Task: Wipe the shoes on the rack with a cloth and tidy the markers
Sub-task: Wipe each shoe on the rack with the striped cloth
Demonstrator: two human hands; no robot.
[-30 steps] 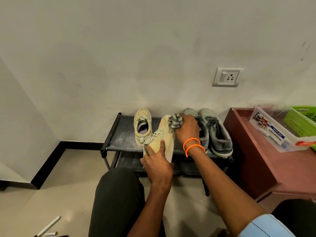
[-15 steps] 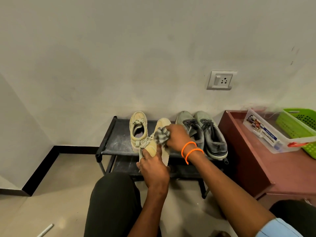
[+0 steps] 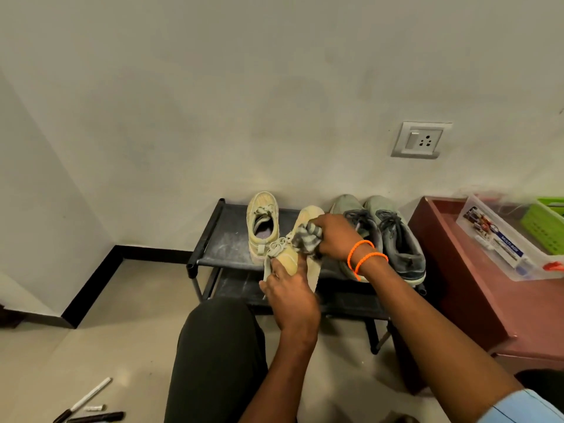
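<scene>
- The heel end of a tan shoe (image 3: 305,236) is gripped by the left hand (image 3: 291,296); the thumb is laid over the heel and the fingers are curled under the sole.
- The shoe is held tilted on its side above the front edge of the rack (image 3: 227,245), toe toward the wall, with its laces hanging loose on the left.
- A striped grey cloth (image 3: 306,239) is bunched in the right hand (image 3: 335,236), with the fingers closed around it.
- The cloth is pressed against the middle of the held shoe, just above the left thumb.
- Two orange bands (image 3: 364,257) are worn on the right wrist.
- A light blue sleeve (image 3: 525,407) is visible at the lower right corner.
- A second tan shoe (image 3: 262,224) is set upright on the top shelf of the rack, just left of the held one, toe toward the wall.
- A pair of grey shoes (image 3: 393,239) is set on the right part of the same shelf, side by side; part of the left one is hidden by the right hand.
- Markers (image 3: 87,404) are lying on the floor at the lower left, well apart from the rack: one white with a dark cap, one black, and a short white piece between them.
- A knee in dark trousers (image 3: 219,355) is seen below the rack.
- A reddish-brown table (image 3: 476,300) stands to the right of the rack, bearing a clear box (image 3: 503,242) and a green basket (image 3: 546,227).
- A socket plate (image 3: 419,141) is mounted on the wall above the grey shoes.
</scene>
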